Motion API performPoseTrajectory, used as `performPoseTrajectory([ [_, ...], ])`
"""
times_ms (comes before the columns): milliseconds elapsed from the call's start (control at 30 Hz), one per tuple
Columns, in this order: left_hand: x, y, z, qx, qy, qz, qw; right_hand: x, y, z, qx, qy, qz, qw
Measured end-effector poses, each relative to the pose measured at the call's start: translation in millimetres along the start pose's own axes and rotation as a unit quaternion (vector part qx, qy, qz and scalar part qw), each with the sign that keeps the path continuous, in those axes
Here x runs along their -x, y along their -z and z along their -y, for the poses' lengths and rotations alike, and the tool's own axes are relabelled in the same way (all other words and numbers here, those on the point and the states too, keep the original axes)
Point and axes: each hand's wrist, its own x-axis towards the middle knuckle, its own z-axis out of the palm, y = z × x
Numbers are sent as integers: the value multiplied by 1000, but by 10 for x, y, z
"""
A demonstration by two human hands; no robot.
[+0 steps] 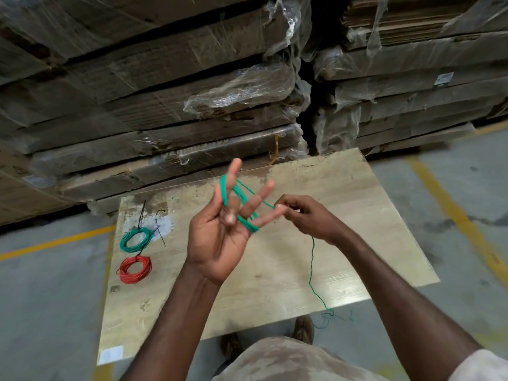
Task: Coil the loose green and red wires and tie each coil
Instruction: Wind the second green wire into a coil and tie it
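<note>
Pale wooden board [275,270] on grey concrete floor [49,298]; left hand [220,237] spread wide, right hand [299,215] pinching green wire [312,259].

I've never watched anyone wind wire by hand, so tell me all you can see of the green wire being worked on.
The loose green wire is thin, with what looks like a smooth plastic coating. Several loops run round the spread fingers of the raised left hand, from the index finger across to the little finger. From there one strand leads to the right hand, which pinches it. The rest hangs down across the wooden board and ends in a small tangle past the board's near edge.
</note>
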Motion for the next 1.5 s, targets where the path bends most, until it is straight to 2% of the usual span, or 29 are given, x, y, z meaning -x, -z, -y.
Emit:
performPoseTrajectory([
  [167,-350,181,-333,-8,-150,-130,980,310,-8,109,-4,-28,63,998],
  [267,-525,414,-443,-43,-196,-216,956,487,-2,243,-9,-26,111,993],
  [333,-578,613,-368,-116,-205,-250,939,561,43,357,-9,-11,123,992],
  [433,-547,957,-137,-294,-185,-238,907,595,218,544,0,21,119,993],
  [533,-442,1125,80,-500,-97,-173,843,565,424,737,11,62,73,995],
  [600,-348,1120,194,-569,-39,-119,813,473,496,778,28,76,25,996],
  [633,-300,1087,233,-582,-12,-83,809,407,513,769,30,77,-2,997],
  [733,-181,952,299,-570,56,-10,820,236,528,740,40,104,-67,991],
  [867,-46,688,256,-512,85,13,855,24,595,650,39,104,-134,985],
  [1067,71,312,155,-411,125,76,900,-290,563,544,15,102,-144,984],
  [1167,80,194,133,-303,106,98,942,-401,508,458,-13,92,-132,987],
  [1267,56,98,51,-196,80,77,974,-431,380,346,-21,71,-115,991],
  [1367,5,42,-79,-97,30,66,993,-372,186,251,-69,49,-81,993],
  [1500,-124,47,-252,-20,-56,54,997,-189,-131,249,-75,8,-12,997],
])
